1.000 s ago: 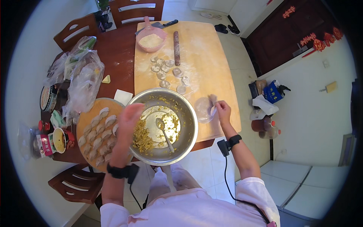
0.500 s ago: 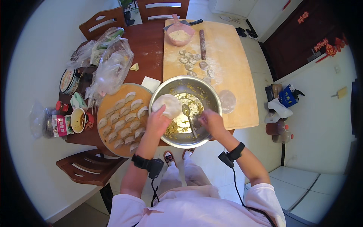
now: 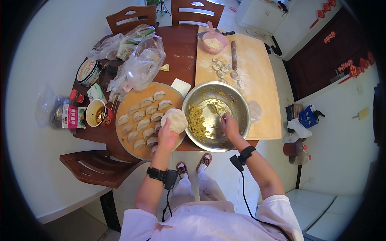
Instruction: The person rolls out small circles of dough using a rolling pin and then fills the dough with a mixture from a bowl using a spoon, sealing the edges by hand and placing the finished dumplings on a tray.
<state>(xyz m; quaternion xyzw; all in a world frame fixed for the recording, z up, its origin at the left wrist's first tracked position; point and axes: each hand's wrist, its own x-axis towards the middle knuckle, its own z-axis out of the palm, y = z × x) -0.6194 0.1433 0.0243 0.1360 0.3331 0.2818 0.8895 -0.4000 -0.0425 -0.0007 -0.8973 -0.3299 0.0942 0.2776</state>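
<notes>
My left hand (image 3: 167, 137) holds a flat round dumpling wrapper (image 3: 175, 121) over the right edge of the round board (image 3: 171, 93), close to the steel bowl (image 3: 243, 110). Rows of folded dumplings (image 3: 142, 124) lie on that board. My right hand (image 3: 230, 127) is closed around the handle of a spoon (image 3: 214, 109), whose head is inside the bowl. Chopped yellow-green filling (image 3: 196, 121) is heaped along the bowl's left side, and scraps of it stick to the wall. Another rolled wrapper (image 3: 255, 112) lies flat just right of the bowl.
On the floured wooden board (image 3: 265, 80) are small dough discs (image 3: 220, 74), a rolling pin (image 3: 234, 56), a pink scoop of flour (image 3: 214, 43) and a knife (image 3: 228, 33). Plastic bags (image 3: 144, 66), a round tub (image 3: 88, 72) and a paper cup (image 3: 95, 112) crowd the table's left.
My left hand with the wrapper has moved from over the bowl to beside it, above the round board. My right hand now grips the spoon, which was resting in the bowl. The view has shifted.
</notes>
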